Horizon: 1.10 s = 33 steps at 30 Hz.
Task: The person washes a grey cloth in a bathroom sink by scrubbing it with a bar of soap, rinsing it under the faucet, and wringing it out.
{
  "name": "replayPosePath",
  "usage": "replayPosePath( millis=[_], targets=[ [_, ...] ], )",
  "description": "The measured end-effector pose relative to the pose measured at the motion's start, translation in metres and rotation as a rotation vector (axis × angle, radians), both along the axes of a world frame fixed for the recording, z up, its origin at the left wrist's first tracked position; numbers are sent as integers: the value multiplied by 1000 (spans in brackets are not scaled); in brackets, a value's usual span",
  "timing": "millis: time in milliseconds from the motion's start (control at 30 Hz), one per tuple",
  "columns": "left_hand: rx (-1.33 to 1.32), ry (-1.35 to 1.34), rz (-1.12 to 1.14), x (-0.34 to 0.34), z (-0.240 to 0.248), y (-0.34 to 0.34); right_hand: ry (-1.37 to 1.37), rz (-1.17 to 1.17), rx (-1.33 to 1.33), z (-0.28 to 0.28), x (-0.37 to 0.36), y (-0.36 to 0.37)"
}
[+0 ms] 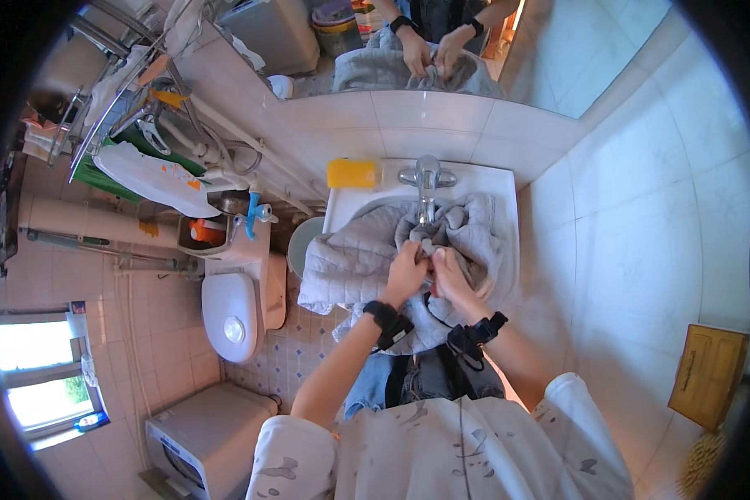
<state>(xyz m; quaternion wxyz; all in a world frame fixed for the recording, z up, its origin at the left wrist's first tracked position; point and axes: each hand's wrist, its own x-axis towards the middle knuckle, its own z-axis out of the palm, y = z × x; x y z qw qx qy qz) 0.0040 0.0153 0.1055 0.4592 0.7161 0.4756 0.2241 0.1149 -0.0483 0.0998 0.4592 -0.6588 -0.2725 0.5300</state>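
A large grey quilted cloth (350,262) fills the white sink (511,217) and hangs over its near edge. Whether it is a garment or a cover, I cannot tell. Just below the chrome faucet (427,179), my left hand (405,273) pinches a bunched fold of this cloth. Close beside it, my right hand (452,279) is also closed on the fabric, with its thumb raised along the fold. The two hands nearly touch, and their fingertips are partly hidden by each other and by the folds.
A yellow sponge-like block (352,173) lies on the sink's back left corner. Above the sink hangs a mirror (558,58). To the left stand a toilet (230,312) with its lid down, a pale basin (304,242) and a boxy washing machine (212,429).
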Motion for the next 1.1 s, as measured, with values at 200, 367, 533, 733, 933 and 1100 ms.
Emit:
replayPosePath(
  millis=[200, 367, 533, 733, 933, 1100],
  targets=[
    [-138, -95, -120, -2, 10, -22, 312, -95, -125, -5, 12, 4],
    [-216, -66, -29, -2, -4, -5, 21, -45, 69, -27, -7, -2],
    [-196, 28, 23, 4, 10, -10, -105, -41, 84, -30, 4, 2],
    [-79, 18, -35, 3, -10, -16, 301, -70, -142, 1, 17, 12],
    [-84, -146, -50, 12, -40, 10, -9, -18, 222, -13, -5, 8],
    [158, -162, 135, -12, -41, 44, 315, 119, -132, 68, 28, -16]
  ],
)
